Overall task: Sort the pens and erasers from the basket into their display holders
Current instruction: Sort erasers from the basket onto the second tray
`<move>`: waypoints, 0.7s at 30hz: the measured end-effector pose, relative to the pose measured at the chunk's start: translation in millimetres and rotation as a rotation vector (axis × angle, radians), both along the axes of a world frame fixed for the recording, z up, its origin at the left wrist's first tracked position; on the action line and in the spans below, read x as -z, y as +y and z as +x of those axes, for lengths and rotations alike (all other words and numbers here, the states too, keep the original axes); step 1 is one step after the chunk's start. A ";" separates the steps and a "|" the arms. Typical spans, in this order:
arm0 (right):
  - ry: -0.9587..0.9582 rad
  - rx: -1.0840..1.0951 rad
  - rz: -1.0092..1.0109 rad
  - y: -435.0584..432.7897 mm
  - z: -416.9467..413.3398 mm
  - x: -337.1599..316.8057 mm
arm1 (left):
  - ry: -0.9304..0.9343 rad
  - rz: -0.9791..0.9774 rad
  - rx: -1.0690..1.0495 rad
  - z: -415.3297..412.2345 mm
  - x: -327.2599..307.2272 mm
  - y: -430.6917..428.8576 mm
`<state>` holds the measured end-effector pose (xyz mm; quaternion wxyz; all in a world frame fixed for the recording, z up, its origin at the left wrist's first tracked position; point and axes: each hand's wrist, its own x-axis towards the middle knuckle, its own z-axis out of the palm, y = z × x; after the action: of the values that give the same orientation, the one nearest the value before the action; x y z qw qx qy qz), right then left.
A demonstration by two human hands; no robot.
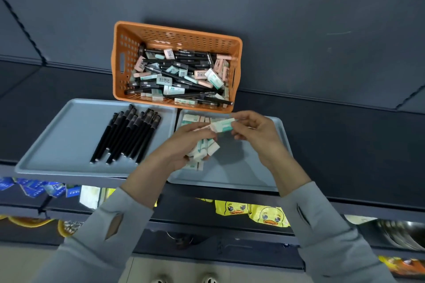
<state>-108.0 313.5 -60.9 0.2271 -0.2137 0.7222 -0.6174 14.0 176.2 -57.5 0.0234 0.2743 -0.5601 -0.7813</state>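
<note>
Your left hand [184, 142] clutches a bunch of erasers [204, 150], right hand [255, 135] pinches the end of one eraser [222, 125], its long axis crosswise between both hands, directly above the tray [241, 167].

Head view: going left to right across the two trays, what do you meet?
Pen tray → black pens → left hand → eraser pinched between both hands → right hand.

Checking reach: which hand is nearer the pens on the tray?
Left. The left hand, holding erasers, is just right of the pens; the right hand, pinching an eraser, lies farther right.
</note>
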 end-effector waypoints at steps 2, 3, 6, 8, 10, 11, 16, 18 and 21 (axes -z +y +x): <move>-0.068 0.078 0.037 1.9 0.4 3.5 | 0.049 0.094 -0.086 8.0 -2.5 -13.7; -0.067 0.065 0.092 2.2 2.3 6.5 | 0.058 0.116 -0.126 11.9 -3.1 -20.7; 0.067 -0.010 0.256 -0.4 14.0 18.2 | 0.051 0.142 -0.206 21.3 -2.4 -35.5; 0.278 -0.017 0.354 -4.8 20.2 25.1 | 0.048 0.142 -0.211 26.0 -1.2 -39.4; 0.445 -0.024 0.424 -10.9 23.5 27.6 | 0.050 0.119 -0.189 31.1 0.1 -40.5; 0.494 -0.023 0.445 -13.4 23.5 28.3 | 0.058 0.103 -0.167 33.6 0.9 -40.5; 0.707 0.017 0.575 -20.0 19.9 30.2 | 0.086 0.009 -0.081 36.9 3.4 -35.7; 0.726 0.005 0.590 -21.3 21.5 30.2 | 0.074 -0.037 -0.058 36.0 4.2 -33.6; 0.761 0.032 0.556 -21.2 23.5 27.5 | 0.036 -0.176 -0.013 31.6 9.2 -31.4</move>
<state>-84.5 292.3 -88.4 -0.0148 -0.3447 0.8953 -0.2820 45.6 144.8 -66.8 0.0626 0.2607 -0.6241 -0.7339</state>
